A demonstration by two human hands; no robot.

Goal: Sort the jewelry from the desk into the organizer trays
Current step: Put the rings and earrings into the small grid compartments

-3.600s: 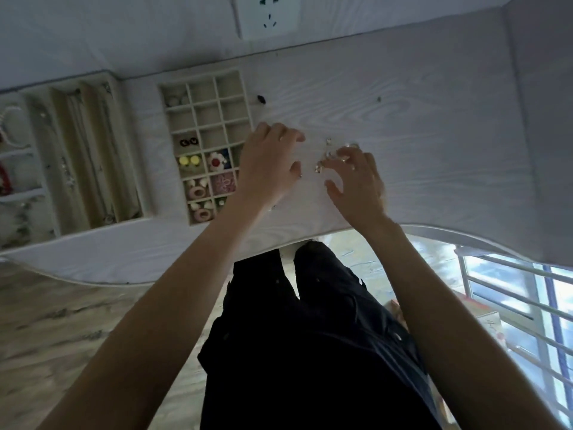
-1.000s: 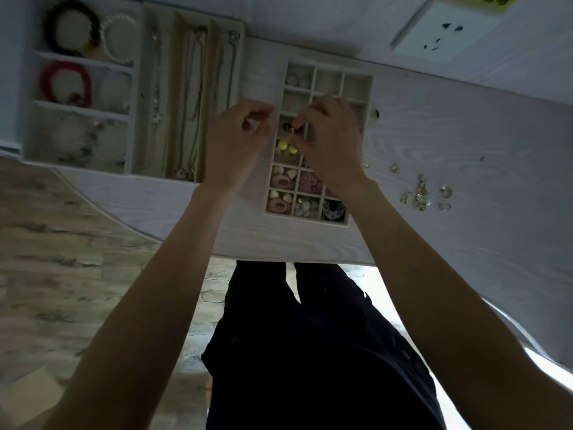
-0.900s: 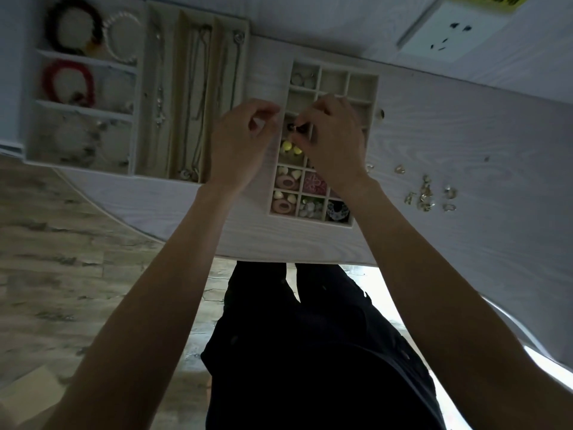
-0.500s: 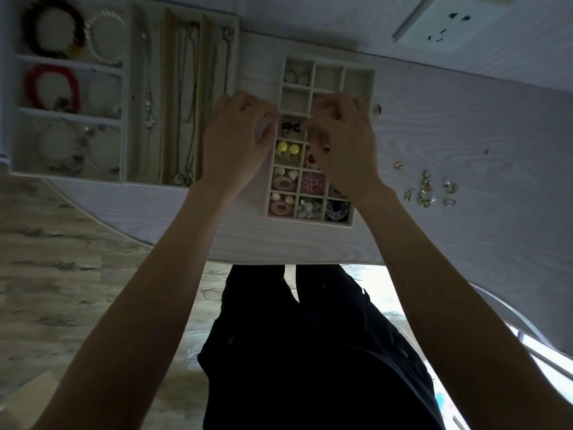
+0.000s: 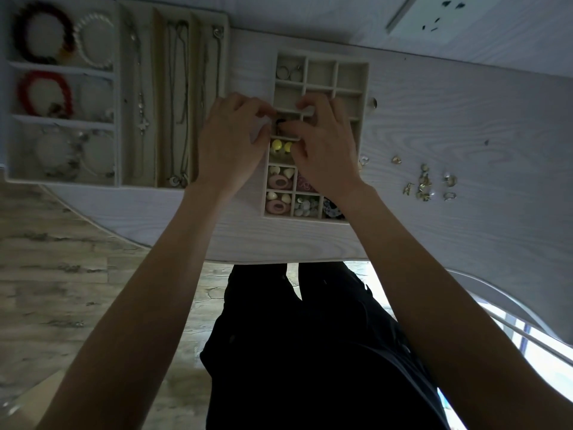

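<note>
A white wall socket is mounted on the wall above the desk. A wood-patterned floor is seen below the desk's edge.

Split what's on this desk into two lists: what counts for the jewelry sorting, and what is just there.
For the job:
grid tray
loose earrings
left hand
right hand
bracelet and necklace tray

Just there:
wall socket
desk
</note>
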